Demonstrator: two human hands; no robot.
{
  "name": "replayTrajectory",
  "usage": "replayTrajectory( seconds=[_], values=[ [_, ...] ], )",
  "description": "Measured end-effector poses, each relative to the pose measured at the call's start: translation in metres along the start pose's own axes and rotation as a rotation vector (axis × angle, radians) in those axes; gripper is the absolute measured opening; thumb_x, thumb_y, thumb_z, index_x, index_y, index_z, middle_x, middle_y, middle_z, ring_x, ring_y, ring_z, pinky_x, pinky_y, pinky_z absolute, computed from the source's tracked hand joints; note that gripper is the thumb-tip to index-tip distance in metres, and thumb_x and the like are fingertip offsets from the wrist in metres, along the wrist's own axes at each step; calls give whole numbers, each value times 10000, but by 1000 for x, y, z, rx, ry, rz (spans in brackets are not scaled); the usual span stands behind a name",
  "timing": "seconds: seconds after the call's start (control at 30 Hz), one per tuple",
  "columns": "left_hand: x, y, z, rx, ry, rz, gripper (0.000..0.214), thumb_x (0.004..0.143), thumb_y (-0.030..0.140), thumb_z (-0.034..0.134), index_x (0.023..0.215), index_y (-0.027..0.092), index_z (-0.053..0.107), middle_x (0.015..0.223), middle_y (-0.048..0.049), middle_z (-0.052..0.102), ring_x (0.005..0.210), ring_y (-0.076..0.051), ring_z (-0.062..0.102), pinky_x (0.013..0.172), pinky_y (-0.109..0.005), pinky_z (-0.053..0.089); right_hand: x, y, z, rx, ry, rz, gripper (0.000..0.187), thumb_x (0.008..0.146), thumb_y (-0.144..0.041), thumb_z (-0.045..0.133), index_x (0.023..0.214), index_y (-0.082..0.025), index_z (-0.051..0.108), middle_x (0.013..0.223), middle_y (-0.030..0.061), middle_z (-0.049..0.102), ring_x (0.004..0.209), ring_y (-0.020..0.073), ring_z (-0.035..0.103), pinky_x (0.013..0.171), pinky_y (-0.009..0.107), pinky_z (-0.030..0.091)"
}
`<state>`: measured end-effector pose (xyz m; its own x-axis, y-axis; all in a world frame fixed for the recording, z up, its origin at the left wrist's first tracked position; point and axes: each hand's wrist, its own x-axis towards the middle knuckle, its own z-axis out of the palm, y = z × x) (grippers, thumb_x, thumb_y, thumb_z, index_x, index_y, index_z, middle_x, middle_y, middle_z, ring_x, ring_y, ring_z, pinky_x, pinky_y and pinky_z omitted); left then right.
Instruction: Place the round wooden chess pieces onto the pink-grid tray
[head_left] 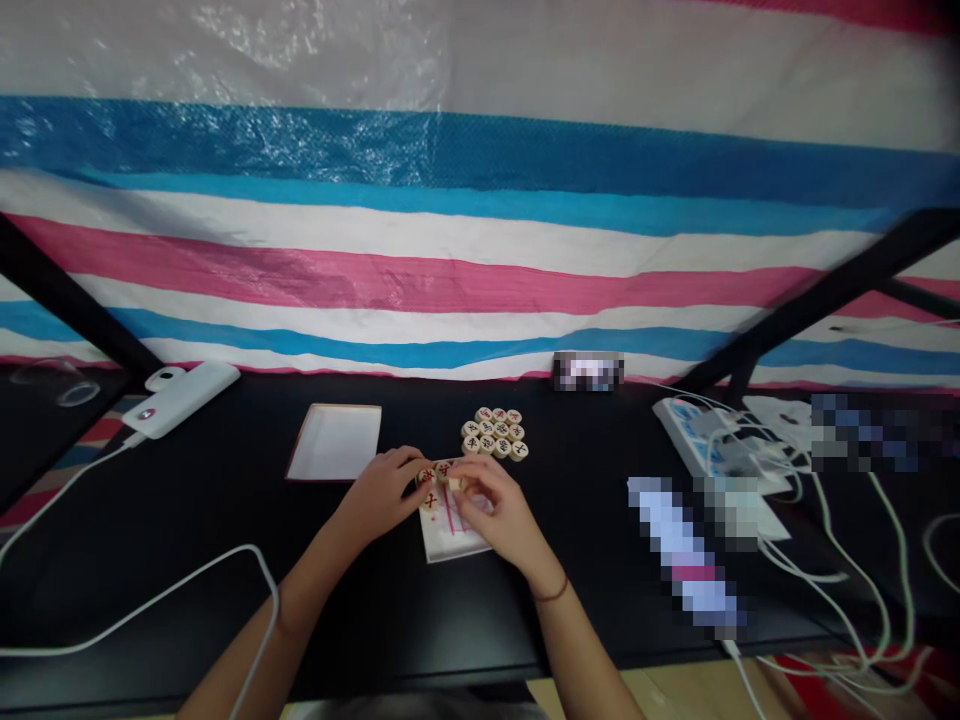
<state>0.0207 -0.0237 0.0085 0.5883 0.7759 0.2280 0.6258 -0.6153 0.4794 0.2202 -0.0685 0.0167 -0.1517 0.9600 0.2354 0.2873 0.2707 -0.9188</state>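
A small white box with red lines in it sits before me, several Chinese chess pieces lying at its upper left. My left hand rests at the box's left edge, its fingers apart and touching the outer pieces there. Between thumb and fingertips, my right hand pinches a pale Chinese chess piece over the box; its face is hidden from me. Just beyond the box, more round pieces with red or dark characters stand in rows on the black table.
An open white box lid lies to the left. A white device with a cable stands at the far left. On the right are a power strip, tangled white cables and a blurred-out phone-like object. Striped sheeting hangs behind.
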Motion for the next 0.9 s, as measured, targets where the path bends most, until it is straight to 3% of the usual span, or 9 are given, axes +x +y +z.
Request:
replayTrajectory(
  seconds=[0.2, 0.4, 0.53, 0.63, 0.9],
  values=[
    [1, 0, -2, -91, -7, -16, 193, 931, 240, 501, 1046, 202, 652, 1032, -59, 632, 937, -182, 617, 864, -313, 500, -14, -12, 13, -248, -99, -43, 224, 807, -101, 553, 984, -230, 605, 1046, 53, 639, 1026, 203, 592, 925, 342, 465],
    [-1, -1, -2, -148, -7, -35, 212, 945, 230, 468, 1071, 210, 638, 1063, -54, 628, 958, -172, 625, 882, -307, 503, -15, -4, 25, -416, -157, -62, 158, 850, -141, 575, 981, -228, 595, 1049, 74, 644, 1010, 235, 598, 882, 367, 485],
    [-1, -1, -1, -165, 14, -37, 231, 946, 219, 453, 1073, 208, 645, 1070, -55, 635, 970, -173, 625, 896, -313, 505, -15, -1, 25, -431, -132, -74, 257, 843, -154, 592, 1086, -235, 581, 1135, 80, 624, 1066, 232, 584, 921, 366, 473],
    [-1, -2, 0, -157, 16, -34, 247, 953, 222, 439, 1084, 206, 648, 1072, -59, 639, 962, -171, 628, 895, -309, 507, -15, -1, 24, -468, -140, -18, 304, 839, -169, 590, 1133, -232, 548, 1063, 70, 642, 982, 229, 612, 844, 343, 485],
    [-1, -6, 2, -138, 14, -34, 253, 953, 200, 432, 1087, 202, 646, 1081, -59, 645, 981, -175, 628, 908, -319, 508, -10, -1, 28, -578, -152, 1, 44, 863, -185, 564, 867, -220, 537, 845, 24, 635, 777, 192, 606, 671, 266, 409]
  ],
)
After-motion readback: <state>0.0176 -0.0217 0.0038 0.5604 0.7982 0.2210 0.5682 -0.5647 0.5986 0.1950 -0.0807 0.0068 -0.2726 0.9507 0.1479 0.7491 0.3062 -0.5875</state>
